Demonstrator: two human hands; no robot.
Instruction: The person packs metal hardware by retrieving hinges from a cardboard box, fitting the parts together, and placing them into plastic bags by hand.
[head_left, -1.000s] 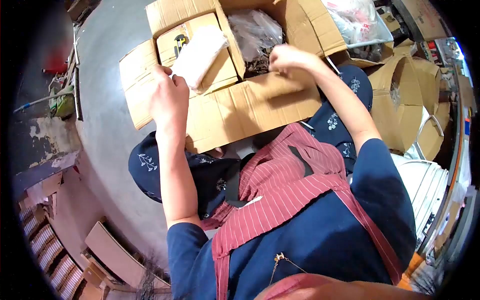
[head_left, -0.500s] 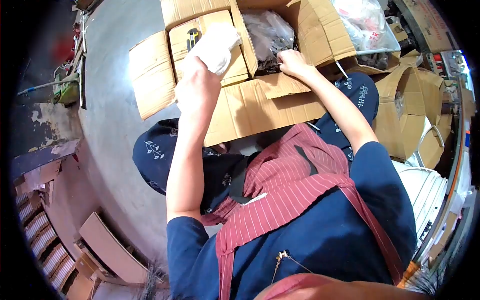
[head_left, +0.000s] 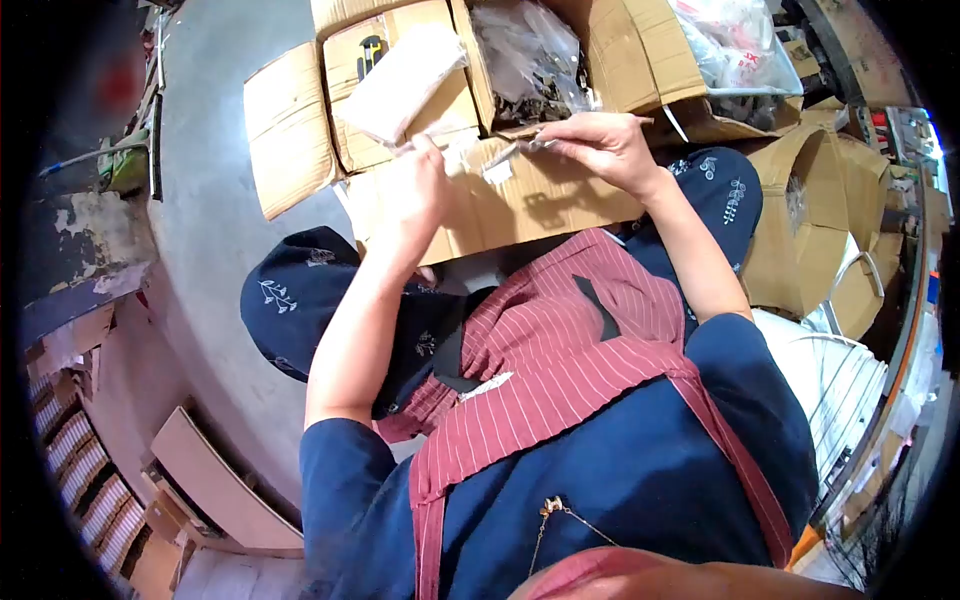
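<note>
My left hand (head_left: 415, 190) is closed in a pinch on what looks like a small clear plastic bag (head_left: 462, 150), just over the front cardboard flap. To its right, my right hand (head_left: 607, 150) pinches a small, thin, greyish piece (head_left: 535, 143) whose exact kind I cannot make out. A stack of white plastic bags (head_left: 408, 82) lies on the closed carton at left, beside a black and yellow utility knife (head_left: 372, 52). Behind my right hand, an open cardboard box (head_left: 625, 50) contains a clear plastic liner (head_left: 525, 45) and many small dark metal parts (head_left: 540, 103).
A light-coloured basket (head_left: 788, 75) with plastic bags stands at upper right. Another open carton (head_left: 825, 215) sits beside my right knee, above a white slatted object (head_left: 825, 390). Grey floor (head_left: 215, 150) extends to the left; a brown board (head_left: 215, 490) is at lower left.
My right hand has come up out of the box of dark parts with a small piece. My left hand has moved down from the white bags, to the front flap.
</note>
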